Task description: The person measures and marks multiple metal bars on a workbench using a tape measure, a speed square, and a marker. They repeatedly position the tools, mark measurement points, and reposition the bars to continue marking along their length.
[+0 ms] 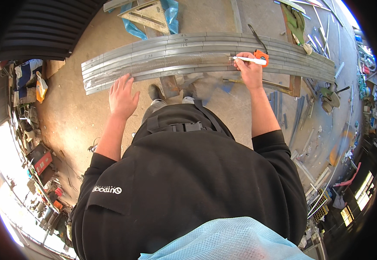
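A wide row of long grey metal bars [188,53] lies across in front of me, with small handwritten marks on some of them. At the near left edge of the bars rests my left hand [123,96], its fingers stretched out on the metal and nothing in it. My right hand [250,73] is closed round a white marker pen [249,60], whose tip points left just over the bars. Right behind that hand sits an orange tape measure [261,57]; whether the fingers touch it is hidden. A black strap [256,36] curls away beyond it.
Beyond the bars lie a green work glove [296,24] and a pale triangular frame [147,16] on blue plastic. A rusty steel support [295,86] stands under the bars. Metal offcuts [299,115] and what looks like an angle grinder [328,100] are on the right. Clutter lines the left wall.
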Motion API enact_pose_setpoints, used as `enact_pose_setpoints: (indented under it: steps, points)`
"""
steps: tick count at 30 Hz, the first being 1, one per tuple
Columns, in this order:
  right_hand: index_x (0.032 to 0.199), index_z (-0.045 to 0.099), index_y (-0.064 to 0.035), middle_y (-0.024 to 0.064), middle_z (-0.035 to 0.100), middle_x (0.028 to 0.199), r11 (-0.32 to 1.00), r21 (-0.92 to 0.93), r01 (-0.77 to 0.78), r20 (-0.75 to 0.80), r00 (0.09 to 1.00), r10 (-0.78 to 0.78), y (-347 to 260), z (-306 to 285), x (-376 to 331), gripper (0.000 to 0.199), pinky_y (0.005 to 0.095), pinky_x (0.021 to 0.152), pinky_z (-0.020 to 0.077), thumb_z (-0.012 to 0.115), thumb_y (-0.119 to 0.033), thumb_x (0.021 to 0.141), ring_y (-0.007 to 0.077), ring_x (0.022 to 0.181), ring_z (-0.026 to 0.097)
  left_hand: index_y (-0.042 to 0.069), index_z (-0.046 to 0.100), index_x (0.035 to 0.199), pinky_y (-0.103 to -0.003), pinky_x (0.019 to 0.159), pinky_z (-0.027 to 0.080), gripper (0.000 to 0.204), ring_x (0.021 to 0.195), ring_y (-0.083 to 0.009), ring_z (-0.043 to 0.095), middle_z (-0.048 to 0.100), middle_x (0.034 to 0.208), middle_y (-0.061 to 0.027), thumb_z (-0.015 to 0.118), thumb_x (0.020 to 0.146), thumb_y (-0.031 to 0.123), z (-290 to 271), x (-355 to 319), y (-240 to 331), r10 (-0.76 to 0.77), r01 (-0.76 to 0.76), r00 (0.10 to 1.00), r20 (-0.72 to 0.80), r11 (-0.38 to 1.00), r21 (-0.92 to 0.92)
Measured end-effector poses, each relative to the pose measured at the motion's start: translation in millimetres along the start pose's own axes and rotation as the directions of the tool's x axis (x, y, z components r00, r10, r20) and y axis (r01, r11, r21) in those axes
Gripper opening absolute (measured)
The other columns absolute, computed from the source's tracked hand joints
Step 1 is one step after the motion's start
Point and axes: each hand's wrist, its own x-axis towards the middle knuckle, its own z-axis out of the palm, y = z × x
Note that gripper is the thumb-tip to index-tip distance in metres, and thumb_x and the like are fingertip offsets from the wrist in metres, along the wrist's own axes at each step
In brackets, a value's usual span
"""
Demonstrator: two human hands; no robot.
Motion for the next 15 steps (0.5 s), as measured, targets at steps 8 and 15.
enact_pose_setpoints:
  steps: [8, 15]
  points:
    - [0.115, 0.073, 0.0016, 0.0043, 0.078, 0.098, 0.999, -0.031, 0.02, 0.011, 1.0, -0.02, 1.9, 0.4, 3.6, 0.013, 0.0268, 0.079, 0.0617, 0.075, -0.004, 0.104, 0.0097, 0.088, 0.074, 0.008, 0.066, 0.148, -0.051, 0.127, 0.044, 0.06, 0.154, -0.0341, 0.051, 0.052, 0.17, -0.0079, 0.085, 0.093, 0.025, 6.8, -9.3, -0.6, -0.003, 0.004, 1.0, 0.014, 0.999, -0.036]
    - [0.115, 0.073, 0.0012, 0.0044, 0.078, 0.098, 0.999, 0.003, 0.051, 0.012, 0.999, -0.051, 4.0, 1.9, 2.0, 0.012, 0.0267, 0.08, 0.0618, 0.075, -0.003, 0.104, 0.0097, 0.088, 0.074, 0.008, 0.063, 0.152, -0.051, 0.126, 0.045, 0.064, 0.155, -0.0354, 0.05, 0.047, 0.175, -0.0081, 0.085, 0.093, 0.024, 7.0, -11.5, 2.7, -0.015, 0.016, 0.999, 0.036, 1.0, -0.022]
